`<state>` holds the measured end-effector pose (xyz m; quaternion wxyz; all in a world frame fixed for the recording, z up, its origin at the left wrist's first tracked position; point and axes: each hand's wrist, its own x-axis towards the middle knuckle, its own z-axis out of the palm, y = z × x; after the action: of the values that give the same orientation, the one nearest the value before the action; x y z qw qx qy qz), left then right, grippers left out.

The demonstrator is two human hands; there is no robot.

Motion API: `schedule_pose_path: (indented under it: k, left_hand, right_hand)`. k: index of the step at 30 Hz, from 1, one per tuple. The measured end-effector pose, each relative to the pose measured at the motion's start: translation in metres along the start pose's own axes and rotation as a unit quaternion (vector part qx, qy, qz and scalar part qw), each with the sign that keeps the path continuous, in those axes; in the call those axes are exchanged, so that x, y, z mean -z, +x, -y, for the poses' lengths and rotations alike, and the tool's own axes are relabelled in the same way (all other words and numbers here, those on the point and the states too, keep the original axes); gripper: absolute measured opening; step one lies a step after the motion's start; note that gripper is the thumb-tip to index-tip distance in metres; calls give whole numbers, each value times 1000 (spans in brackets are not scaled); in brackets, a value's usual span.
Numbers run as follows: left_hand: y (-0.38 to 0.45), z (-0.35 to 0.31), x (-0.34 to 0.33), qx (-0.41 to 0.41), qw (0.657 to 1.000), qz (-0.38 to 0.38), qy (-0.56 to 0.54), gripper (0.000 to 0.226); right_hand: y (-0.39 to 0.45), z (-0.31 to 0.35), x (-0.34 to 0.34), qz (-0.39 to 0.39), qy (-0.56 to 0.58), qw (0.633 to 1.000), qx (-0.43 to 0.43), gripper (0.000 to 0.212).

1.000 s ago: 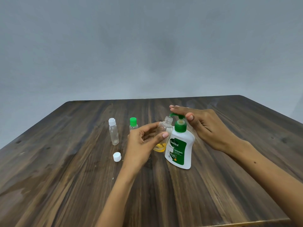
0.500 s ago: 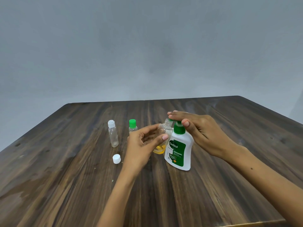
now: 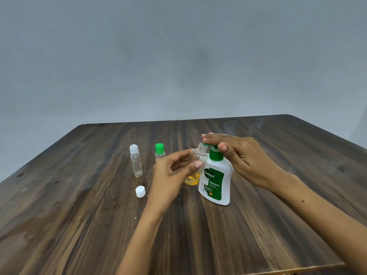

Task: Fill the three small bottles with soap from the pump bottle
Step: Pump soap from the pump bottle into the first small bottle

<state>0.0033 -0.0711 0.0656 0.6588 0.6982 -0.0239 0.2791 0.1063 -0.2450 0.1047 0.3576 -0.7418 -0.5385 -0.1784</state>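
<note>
Right hand (image 3: 241,157) lies flat over the green pump head of the white plastic pump bottle with green label (image 3: 216,180), fingers straight and together on top, thumb hanging beside the pump collar. Left hand (image 3: 170,175) pinches the clear uncapped small bottle (image 3: 195,165) between thumb and fingertips, holding it tilted with its threaded neck up under the pump spout, body touching the pump bottle's left shoulder

Dark wood-grain table (image 3: 258,235) carries everything; plain grey wall behind it. Pump bottle stands upright right of centre. Held bottle has a shallow layer of yellow soap in its base, rest see-through. Tall clear small bottle with white cap (image 3: 136,161) stands upright well left of the hands, looks empty. Short clear small bottle with green cap (image 3: 159,152) stands just right of that, its lower body hidden behind the left hand, contents can't tell. Loose white screw cap (image 3: 140,191) lies on the table near the left wrist, apart from both standing bottles
</note>
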Motion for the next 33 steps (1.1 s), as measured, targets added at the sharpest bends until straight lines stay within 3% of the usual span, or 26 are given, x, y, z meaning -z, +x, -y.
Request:
schedule_pose_path:
  k: [33]
  left_hand:
    - [0, 2, 2, 6, 1000, -3, 0, 45]
  right_hand:
    - [3, 0, -1, -5, 32, 999, -11, 77]
